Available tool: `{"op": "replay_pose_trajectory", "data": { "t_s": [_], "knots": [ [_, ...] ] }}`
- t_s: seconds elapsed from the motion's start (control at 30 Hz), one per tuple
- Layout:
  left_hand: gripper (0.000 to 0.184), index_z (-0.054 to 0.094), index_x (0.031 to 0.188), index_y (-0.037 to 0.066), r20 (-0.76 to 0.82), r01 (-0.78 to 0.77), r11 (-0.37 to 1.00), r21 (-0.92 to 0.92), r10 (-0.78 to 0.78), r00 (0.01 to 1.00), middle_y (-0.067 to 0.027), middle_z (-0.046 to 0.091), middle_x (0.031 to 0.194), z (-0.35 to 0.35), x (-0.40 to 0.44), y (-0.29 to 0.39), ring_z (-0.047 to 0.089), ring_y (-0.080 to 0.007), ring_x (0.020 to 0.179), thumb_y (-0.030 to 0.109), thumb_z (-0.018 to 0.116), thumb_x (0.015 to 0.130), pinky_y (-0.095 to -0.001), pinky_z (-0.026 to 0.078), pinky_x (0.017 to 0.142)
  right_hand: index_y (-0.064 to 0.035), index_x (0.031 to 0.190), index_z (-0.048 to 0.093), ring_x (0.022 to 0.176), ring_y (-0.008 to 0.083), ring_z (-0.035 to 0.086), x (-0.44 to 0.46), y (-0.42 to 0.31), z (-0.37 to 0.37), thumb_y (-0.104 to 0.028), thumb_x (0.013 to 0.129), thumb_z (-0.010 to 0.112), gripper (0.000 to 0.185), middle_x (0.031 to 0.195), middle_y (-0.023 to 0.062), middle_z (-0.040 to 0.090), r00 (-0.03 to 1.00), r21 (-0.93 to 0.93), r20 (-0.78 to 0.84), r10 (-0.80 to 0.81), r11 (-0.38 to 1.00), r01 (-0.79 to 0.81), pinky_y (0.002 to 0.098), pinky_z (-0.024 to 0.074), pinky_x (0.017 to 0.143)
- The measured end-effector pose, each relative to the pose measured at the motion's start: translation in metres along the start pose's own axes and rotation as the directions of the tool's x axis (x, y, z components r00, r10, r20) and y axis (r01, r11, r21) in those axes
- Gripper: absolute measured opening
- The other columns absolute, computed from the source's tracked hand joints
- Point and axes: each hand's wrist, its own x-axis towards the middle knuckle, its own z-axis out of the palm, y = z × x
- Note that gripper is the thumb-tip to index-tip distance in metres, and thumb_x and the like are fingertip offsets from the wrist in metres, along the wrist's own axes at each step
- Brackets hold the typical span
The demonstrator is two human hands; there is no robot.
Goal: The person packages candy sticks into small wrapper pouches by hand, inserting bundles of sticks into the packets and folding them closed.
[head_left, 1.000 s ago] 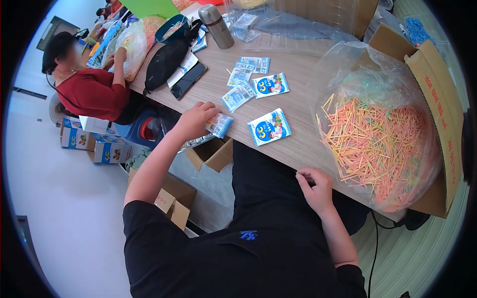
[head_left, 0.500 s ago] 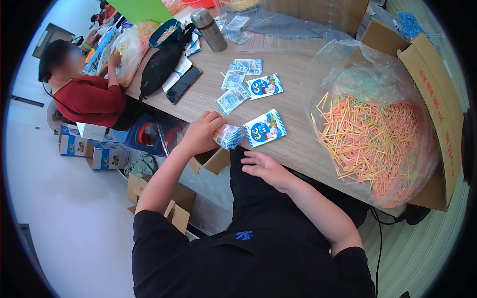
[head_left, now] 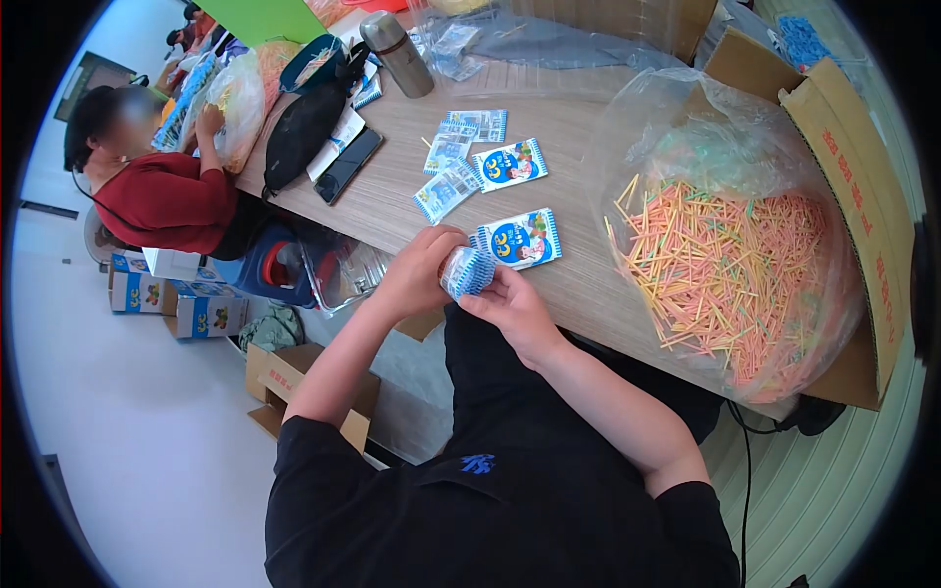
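Over the table's near edge, my left hand [head_left: 423,276] is wrapped round a small bundle of clear, blue-striped packets [head_left: 468,273]. My right hand [head_left: 520,316] pinches the right side of that bundle between thumb and fingers. Just beyond the hands lies a blue-and-white packet [head_left: 526,238], partly behind the bundle. Another printed packet [head_left: 510,165] rests farther up, beside several packets showing their clear, striped side [head_left: 448,190]. On the right, a clear plastic bag [head_left: 637,127] holds a heap of thin pink, yellow and green sticks [head_left: 730,279].
The bag sits in an open cardboard box [head_left: 851,186]. A steel flask [head_left: 397,54], black pouch [head_left: 306,137] and phone [head_left: 349,167] stand or lie toward the left back. A person in red [head_left: 162,201] sits at the left. Open cartons [head_left: 319,387] are on the floor.
My right hand has moved up and left from the table edge and taken hold of the bundle. The left hand still grips it, now turned more upright. The view has shifted slightly.
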Motion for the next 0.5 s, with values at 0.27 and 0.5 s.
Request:
{"op": "replay_pose_trajectory", "data": {
  "t_s": [0.27,0.5],
  "knots": [
    [0.063,0.058,0.115,0.005,-0.324,-0.004,0.929,-0.369,-0.125,0.938,-0.0133,0.062,0.112,0.059,-0.002,0.034,0.062,-0.0285,0.106,0.009,0.087,0.059,-0.0379,0.051,0.088,0.0001,0.130,0.052,0.108,0.0195,0.060,-0.046,-0.031,-0.003,-0.021,0.077,0.086,0.066,0.114,0.0084,0.062,0.907,-0.783,0.023,-0.421,0.556,0.278,0.0343,0.0481,0.097],
    [0.063,0.057,0.115,0.003,-0.504,-0.072,0.898,-0.435,-0.177,0.846,-0.0119,0.059,0.111,0.117,0.003,0.089,0.060,-0.0239,0.104,0.013,0.087,0.061,-0.0331,0.047,0.092,-0.0016,0.128,0.056,0.101,0.0264,0.062,-0.085,-0.035,-0.018,-0.020,0.074,0.086,0.064,0.109,0.0119,0.063,0.753,-0.945,0.103,-0.650,0.173,0.278,0.0370,0.0517,0.089]
  ]
}}
